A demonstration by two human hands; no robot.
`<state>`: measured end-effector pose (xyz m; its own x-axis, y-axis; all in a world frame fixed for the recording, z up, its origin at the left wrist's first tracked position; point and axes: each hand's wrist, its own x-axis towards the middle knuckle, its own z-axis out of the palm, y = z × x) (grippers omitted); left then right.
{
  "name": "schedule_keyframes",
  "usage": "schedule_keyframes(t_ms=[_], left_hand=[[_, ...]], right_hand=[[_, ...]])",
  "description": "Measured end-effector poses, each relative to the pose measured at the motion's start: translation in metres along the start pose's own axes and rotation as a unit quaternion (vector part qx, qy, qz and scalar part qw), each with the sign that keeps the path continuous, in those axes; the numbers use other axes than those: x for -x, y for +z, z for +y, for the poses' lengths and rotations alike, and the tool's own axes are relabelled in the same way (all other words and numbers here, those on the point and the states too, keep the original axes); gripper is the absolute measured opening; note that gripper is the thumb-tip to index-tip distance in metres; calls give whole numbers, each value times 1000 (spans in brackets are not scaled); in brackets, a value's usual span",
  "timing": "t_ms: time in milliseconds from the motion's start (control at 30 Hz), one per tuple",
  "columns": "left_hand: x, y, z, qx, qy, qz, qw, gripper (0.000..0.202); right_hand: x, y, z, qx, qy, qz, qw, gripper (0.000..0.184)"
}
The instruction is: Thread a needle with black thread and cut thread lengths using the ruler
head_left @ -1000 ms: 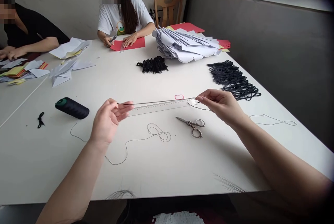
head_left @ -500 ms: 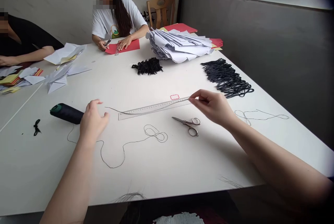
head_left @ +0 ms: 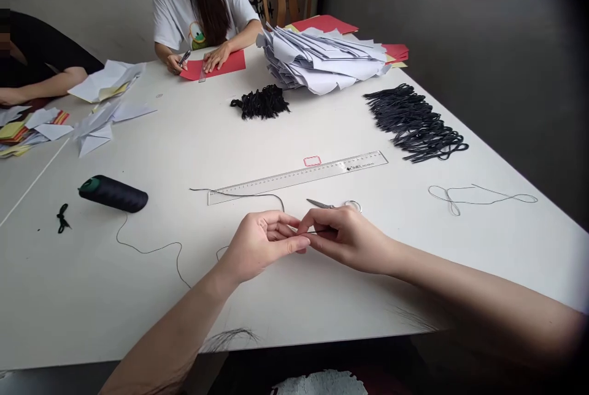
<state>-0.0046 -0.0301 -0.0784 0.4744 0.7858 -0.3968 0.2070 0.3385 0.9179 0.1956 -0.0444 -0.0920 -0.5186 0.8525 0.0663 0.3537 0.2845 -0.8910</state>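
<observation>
Close together over the front of the table, my left hand [head_left: 264, 241] and my right hand [head_left: 350, 237] both pinch a dark thread [head_left: 257, 195]. Its free end trails left across a clear plastic ruler [head_left: 317, 169]. Scissors [head_left: 321, 203] lie just behind my right hand, which covers part of their handles. To the left, a dark thread spool [head_left: 115, 192] rests on its side. A thin strand [head_left: 150, 250] runs from it towards my left forearm, where part of it is hidden.
Looped dark cords [head_left: 416, 122] lie at the right, and a black bundle [head_left: 261, 102] sits mid-table. Behind are stacked white papers [head_left: 322, 61]. A loose thread [head_left: 481, 194] is at right, a small black knot [head_left: 63, 219] at left. Across the table a person [head_left: 205, 21] holds a pen over red paper [head_left: 234, 62].
My left hand has moved right from beside the spool and now meets my right hand on the thread. My right hand has come down and left, drawing the thread partly off the ruler.
</observation>
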Motion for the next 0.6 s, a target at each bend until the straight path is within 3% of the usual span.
schedule_keyframes(t_ms=[167, 367, 600], left_hand=[[3, 0, -3, 5, -21, -21, 1000, 28], [3, 1, -6, 10, -46, 3, 999, 30], [9, 3, -10, 30, 3, 8, 1000, 25]], right_hand=[[2, -2, 0, -69, 62, -43, 995, 22], [-1, -6, 7, -20, 85, 13, 996, 25], [-1, -11, 6, -85, 78, 16, 993, 28]])
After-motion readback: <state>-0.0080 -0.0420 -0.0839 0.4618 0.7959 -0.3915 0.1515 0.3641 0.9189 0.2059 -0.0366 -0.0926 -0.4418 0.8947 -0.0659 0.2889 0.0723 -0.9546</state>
